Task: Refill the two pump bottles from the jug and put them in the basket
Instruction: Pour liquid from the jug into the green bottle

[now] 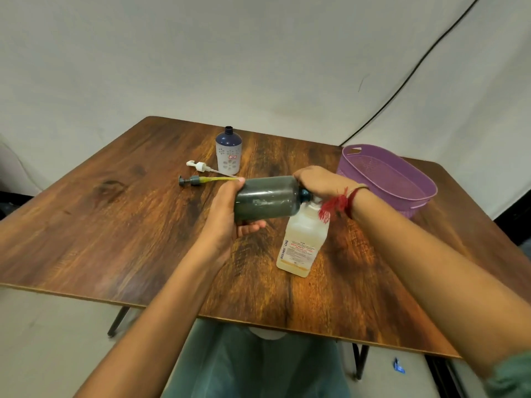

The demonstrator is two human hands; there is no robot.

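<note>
Your left grip (227,222) clasped the dark round plastic bottle (264,201) by its base, right grip (319,182) by the neck; probably light, slippery.

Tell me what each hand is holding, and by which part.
Both hold the dark bottle, lying sideways: the left hand grips its base end, the right hand its neck end, just above the jug.

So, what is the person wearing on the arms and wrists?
Both forearms are bare. The right arm shows a green sleeve only at the picture's lower right edge, and the left arm shows no sleeve in view. Round the right wrist is a red thread with a frayed tassel, and a thin pale band lies beside it. No gloves or watch can be seen.
</note>
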